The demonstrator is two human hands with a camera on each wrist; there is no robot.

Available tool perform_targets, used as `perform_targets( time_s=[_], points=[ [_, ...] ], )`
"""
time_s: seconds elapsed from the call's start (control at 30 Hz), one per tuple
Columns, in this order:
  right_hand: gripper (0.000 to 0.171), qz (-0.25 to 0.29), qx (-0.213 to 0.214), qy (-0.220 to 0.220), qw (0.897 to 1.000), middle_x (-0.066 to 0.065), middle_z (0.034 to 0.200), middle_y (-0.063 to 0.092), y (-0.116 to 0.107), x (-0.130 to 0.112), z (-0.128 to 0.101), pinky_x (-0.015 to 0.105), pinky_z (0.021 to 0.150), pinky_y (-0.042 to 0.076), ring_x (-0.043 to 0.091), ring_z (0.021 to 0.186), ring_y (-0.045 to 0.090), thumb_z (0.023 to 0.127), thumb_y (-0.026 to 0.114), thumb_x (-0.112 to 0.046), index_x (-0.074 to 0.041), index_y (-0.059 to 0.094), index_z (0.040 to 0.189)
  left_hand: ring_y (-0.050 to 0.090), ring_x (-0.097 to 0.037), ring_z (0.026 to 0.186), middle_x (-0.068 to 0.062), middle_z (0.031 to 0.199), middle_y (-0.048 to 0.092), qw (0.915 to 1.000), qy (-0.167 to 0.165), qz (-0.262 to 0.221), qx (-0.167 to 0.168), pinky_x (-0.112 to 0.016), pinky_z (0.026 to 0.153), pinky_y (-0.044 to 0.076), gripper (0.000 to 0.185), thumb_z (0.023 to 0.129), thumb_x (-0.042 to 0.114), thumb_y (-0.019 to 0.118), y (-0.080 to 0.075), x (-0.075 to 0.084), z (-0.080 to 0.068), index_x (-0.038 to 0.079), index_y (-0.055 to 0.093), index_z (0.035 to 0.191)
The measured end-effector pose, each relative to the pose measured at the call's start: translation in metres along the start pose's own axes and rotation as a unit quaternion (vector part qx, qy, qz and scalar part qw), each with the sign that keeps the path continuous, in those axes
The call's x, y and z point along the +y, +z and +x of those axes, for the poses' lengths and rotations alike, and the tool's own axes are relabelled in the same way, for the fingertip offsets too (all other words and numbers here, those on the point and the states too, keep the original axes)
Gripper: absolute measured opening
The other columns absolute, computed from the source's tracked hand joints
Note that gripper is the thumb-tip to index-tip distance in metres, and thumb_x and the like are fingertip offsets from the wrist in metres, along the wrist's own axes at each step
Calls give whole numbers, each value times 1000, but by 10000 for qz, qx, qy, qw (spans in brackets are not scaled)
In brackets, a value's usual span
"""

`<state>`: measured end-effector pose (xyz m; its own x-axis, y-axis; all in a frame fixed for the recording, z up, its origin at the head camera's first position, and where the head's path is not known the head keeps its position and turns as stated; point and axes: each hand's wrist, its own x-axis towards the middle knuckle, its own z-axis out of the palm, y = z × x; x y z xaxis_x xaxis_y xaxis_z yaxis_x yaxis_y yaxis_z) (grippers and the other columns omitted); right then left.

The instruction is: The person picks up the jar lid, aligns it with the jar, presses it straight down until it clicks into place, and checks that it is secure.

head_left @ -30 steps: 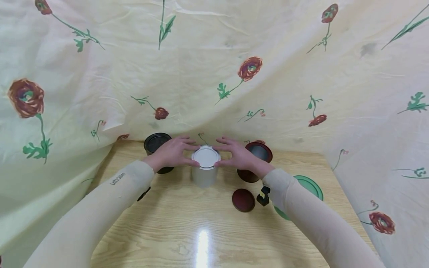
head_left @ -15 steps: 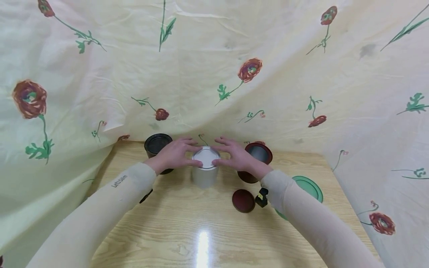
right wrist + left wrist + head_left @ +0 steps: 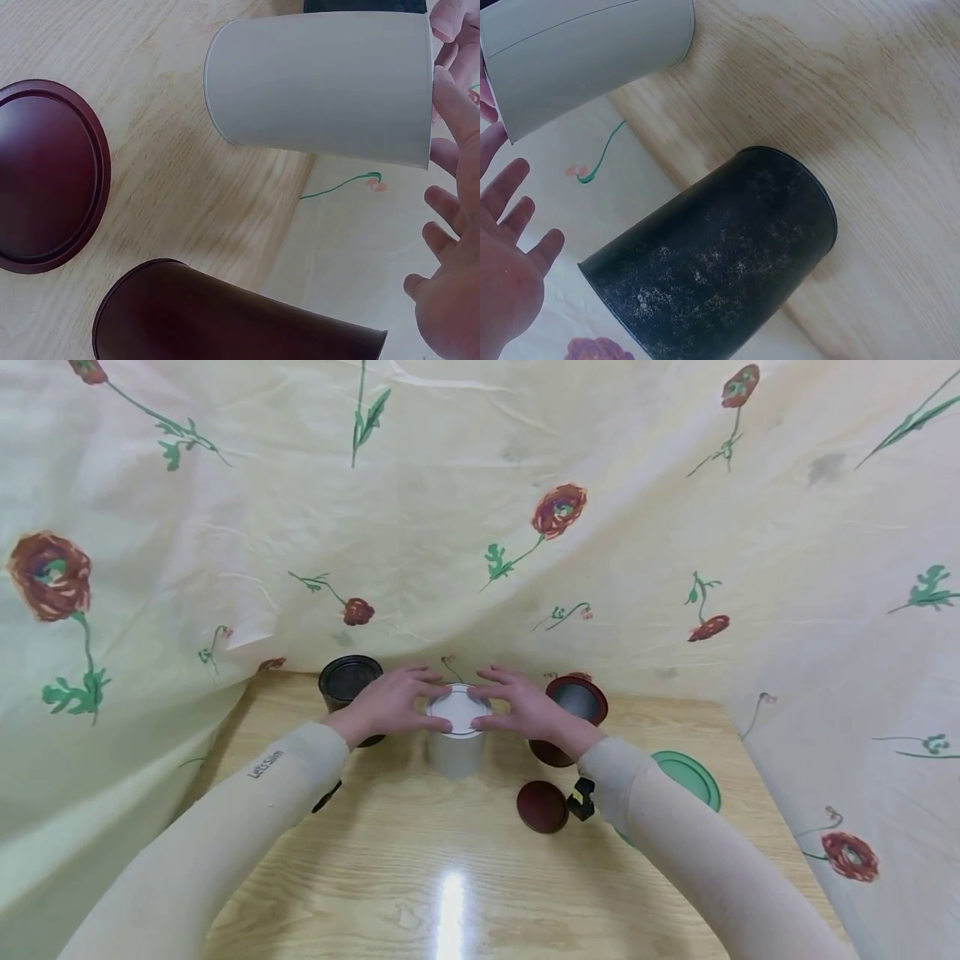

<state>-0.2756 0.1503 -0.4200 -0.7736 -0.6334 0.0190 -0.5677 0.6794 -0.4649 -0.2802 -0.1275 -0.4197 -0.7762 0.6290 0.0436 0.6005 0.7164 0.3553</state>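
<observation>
A white canister [image 3: 456,758] stands upright near the back of the table, with a white lid [image 3: 459,710] on its top. My left hand [image 3: 386,703] reaches in from the left, thumb and fingertips on the lid at its near and far sides. Mirroring it, my right hand [image 3: 528,706] touches the lid from the right, its other fingers spread in the air. In the left wrist view, a black canister [image 3: 720,255] stands beside my left hand. A dark red canister [image 3: 202,322] is beside my right hand in the right wrist view, its inside visible from above in the head view.
On the wooden table [image 3: 360,860], a dark red lid [image 3: 542,807] lies flat in front of the dark red canister. A green round lid [image 3: 688,777] lies at the right, partly behind my right sleeve. Flowered cloth [image 3: 450,527] hangs behind the table and along both sides.
Both thumbs have slid inward a little from the lid's edge onto its top. The canisters and loose lids stay in place; the head view shifts slightly.
</observation>
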Motion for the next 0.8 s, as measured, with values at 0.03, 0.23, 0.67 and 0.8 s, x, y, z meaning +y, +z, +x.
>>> perform_targets(
  time_s=[0.03,0.23,0.67,0.8],
  points=[
    [61,-41,-5,-21,10000,18,170,38,0,-1,1,69,126,26,47,161,21,98,80,-36,-11,64,150,37,-41,156,-14,158,56,10000,-25,9,-2,-62,124,35,73,91,61,79,0,0,0,17,66,148],
    [61,-355,51,-79,9993,18,169,41,-2,-4,6,66,126,27,47,159,26,95,84,-35,-10,66,147,37,-43,156,-14,159,55,9999,-134,10,-2,-64,123,36,74,90,62,79,-2,2,0,19,66,149],
    [61,-479,12,51,9988,17,170,39,-2,-11,0,66,127,24,45,161,23,97,81,-36,-11,64,150,37,-43,155,-16,158,56,9966,-113,766,-293,-62,119,43,73,91,61,78,-11,17,4,16,67,148],
    [61,-514,20,92,9986,19,169,40,0,-10,-2,67,127,23,46,160,23,98,80,-37,-12,63,151,38,-43,155,-18,157,57,9956,-92,871,-339,-61,118,44,72,92,60,79,-11,20,5,15,67,147]
  ],
)
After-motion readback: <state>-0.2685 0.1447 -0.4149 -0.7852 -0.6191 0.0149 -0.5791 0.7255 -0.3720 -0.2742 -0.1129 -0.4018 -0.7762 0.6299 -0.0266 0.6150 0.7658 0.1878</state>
